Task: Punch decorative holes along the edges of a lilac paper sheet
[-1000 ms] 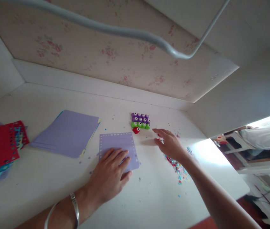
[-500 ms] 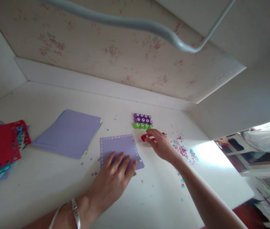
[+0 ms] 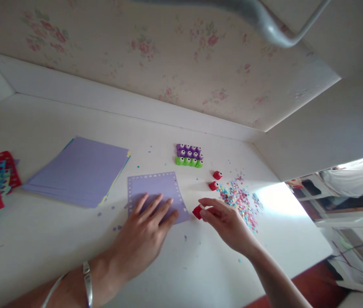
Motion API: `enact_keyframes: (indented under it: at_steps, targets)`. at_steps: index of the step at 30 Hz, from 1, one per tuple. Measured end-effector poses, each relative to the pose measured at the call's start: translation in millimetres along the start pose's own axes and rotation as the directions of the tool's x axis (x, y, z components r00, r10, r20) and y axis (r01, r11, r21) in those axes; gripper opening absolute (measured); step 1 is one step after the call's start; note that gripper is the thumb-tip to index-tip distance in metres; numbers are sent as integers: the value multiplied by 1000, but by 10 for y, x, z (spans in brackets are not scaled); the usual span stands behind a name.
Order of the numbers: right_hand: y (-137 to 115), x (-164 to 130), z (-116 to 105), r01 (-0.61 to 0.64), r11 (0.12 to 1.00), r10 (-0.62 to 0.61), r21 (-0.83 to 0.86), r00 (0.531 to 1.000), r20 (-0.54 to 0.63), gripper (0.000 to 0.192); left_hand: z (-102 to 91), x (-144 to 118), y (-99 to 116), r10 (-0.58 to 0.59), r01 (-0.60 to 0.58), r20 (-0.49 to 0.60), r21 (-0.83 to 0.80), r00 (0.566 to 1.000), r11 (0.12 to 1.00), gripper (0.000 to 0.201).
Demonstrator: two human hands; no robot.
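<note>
From the head camera, the left hand (image 3: 143,233) lies flat, fingers spread, on one punched lilac sheet (image 3: 154,188). The right hand (image 3: 224,222) pinches one red punch (image 3: 197,211) beside the sheet's corner. Two red punches (image 3: 215,180) sit near the confetti (image 3: 239,199).

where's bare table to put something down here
Free: the near edge of the table between both forearms, and the far strip behind the purple paper stack. Crowded: right of the red punches, where confetti spreads, and around the punch block.
</note>
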State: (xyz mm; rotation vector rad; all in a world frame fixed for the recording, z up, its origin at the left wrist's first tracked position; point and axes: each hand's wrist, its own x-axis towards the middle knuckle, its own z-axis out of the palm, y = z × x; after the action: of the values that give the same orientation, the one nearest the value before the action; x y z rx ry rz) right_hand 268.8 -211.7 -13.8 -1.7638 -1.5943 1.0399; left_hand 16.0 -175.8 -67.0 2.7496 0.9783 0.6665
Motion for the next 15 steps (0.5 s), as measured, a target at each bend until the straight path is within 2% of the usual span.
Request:
enact_keyframes:
  at_steps: [3,7,15]
  targets:
    - [-60,-62,42,100,972,-112,-212,993,-45,20,2,-4,15,1,0,28,-25,1000,1000,36]
    - [-92,-95,63,198,911,-212,-361,977,1,22,-23,4,31,-4,7,49,-49,999,999,36]
    - [-31,-90,36,162,958,-146,-235,986,82,26,-70,30,20,8,-3,88,-61,996,998,35]
